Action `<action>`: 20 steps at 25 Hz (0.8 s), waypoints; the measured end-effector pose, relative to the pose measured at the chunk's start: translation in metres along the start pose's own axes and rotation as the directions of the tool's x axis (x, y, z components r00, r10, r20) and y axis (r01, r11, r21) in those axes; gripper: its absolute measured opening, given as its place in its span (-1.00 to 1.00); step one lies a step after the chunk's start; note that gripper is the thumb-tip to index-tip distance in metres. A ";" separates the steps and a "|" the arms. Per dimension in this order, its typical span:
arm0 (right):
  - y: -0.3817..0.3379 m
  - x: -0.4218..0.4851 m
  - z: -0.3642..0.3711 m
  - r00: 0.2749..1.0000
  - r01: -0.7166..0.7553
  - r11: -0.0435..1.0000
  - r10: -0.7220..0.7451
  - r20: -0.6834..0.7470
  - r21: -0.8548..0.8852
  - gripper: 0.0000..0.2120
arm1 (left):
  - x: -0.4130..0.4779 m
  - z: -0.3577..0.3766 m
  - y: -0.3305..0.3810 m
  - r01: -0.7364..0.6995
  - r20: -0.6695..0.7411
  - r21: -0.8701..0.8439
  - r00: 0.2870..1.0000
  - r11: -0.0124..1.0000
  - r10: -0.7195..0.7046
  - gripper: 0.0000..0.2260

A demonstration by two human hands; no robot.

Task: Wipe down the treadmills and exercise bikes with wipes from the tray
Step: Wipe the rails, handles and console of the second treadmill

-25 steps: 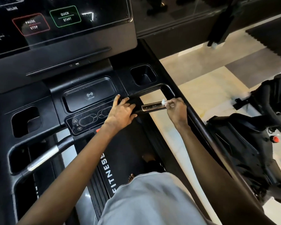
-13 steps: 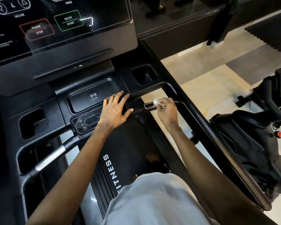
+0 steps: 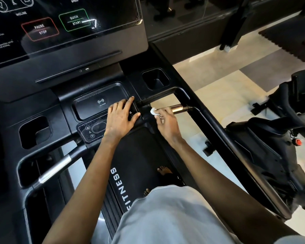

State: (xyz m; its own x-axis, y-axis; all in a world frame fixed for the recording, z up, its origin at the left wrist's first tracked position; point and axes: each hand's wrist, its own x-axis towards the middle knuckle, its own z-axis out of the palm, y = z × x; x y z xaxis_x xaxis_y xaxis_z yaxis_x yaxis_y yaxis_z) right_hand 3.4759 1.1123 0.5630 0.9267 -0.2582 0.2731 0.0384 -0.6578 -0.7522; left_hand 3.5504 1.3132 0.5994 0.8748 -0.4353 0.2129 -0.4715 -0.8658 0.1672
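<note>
I stand on a black treadmill [image 3: 99, 80] and look down at its console. My right hand [image 3: 166, 123] pinches a small white wipe [image 3: 153, 111] against the inner end of the right metal grip bar [image 3: 178, 108]. My left hand [image 3: 121, 117] rests flat, fingers spread, on the right part of the console's control panel [image 3: 92, 131], just below the wireless charging tray [image 3: 100, 102]. The touchscreen [image 3: 60, 22] with PAUSE STOP and QUICK START boxes fills the top left.
A cup holder [image 3: 155, 80] sits right of the tray, another recess [image 3: 34, 132] at the left. The left metal grip bar [image 3: 55, 169] slants at lower left. The black side rail [image 3: 236, 155] runs down the right. An exercise bike [image 3: 271, 143] stands on the pale floor beyond it.
My right hand slid the wipe leftward along the right grip bar, from its outer end to its inner end. My left hand stayed flat on the console, shifting slightly. The view moved a little.
</note>
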 end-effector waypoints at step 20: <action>-0.032 -0.008 0.019 0.975 -0.188 0.962 0.208 -0.083 0.199 -0.83 | -0.024 -0.018 -0.024 0.093 0.057 -0.062 0.994 0.994 -0.090 -0.38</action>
State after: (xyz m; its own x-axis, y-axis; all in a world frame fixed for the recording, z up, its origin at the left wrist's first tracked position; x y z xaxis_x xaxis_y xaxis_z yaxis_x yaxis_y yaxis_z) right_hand 3.4739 1.1491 0.5736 0.8802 -0.4471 0.1594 -0.0630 -0.4430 -0.8943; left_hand 3.5390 1.3487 0.6082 0.9185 -0.3689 0.1421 -0.3937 -0.8859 0.2453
